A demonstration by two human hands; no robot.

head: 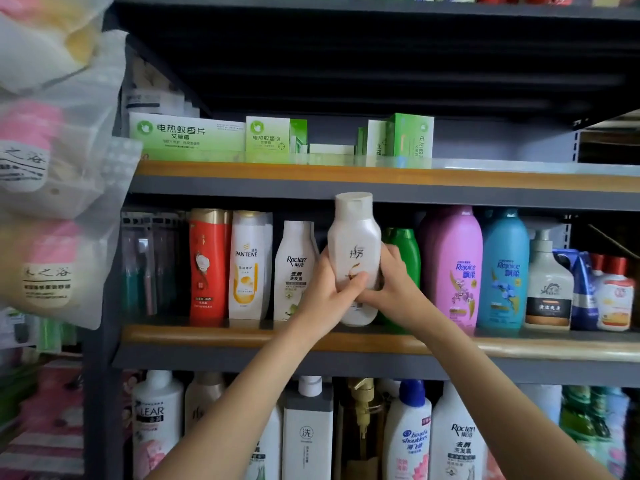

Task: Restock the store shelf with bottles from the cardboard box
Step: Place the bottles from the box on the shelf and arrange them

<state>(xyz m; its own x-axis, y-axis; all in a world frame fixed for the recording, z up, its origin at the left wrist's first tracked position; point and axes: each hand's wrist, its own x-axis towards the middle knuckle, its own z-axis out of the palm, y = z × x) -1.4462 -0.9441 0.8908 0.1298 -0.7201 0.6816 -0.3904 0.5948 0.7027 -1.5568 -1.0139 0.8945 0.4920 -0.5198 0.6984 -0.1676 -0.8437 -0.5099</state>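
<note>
Both my hands hold a white shampoo bottle (pixel 354 244) upright at the front of the middle shelf (pixel 214 336). My left hand (pixel 329 292) grips its lower left side with the thumb across the front. From the right, my right hand (pixel 391 282) wraps around the same bottle. Its cap reaches up in front of the edge of the shelf above. The bottle stands in the gap between a white Raclen bottle (pixel 294 268) and a green bottle (pixel 405 247). The cardboard box is out of view.
The middle shelf also carries a red bottle (pixel 207 265), a Pantene bottle (pixel 247 268), pink (pixel 453 268) and blue Rejoice bottles (pixel 504 271) and a pump bottle (pixel 549 285). Green boxes (pixel 187 135) stand above. More bottles fill the lower shelf. Hanging plastic packs (pixel 52 168) crowd the left.
</note>
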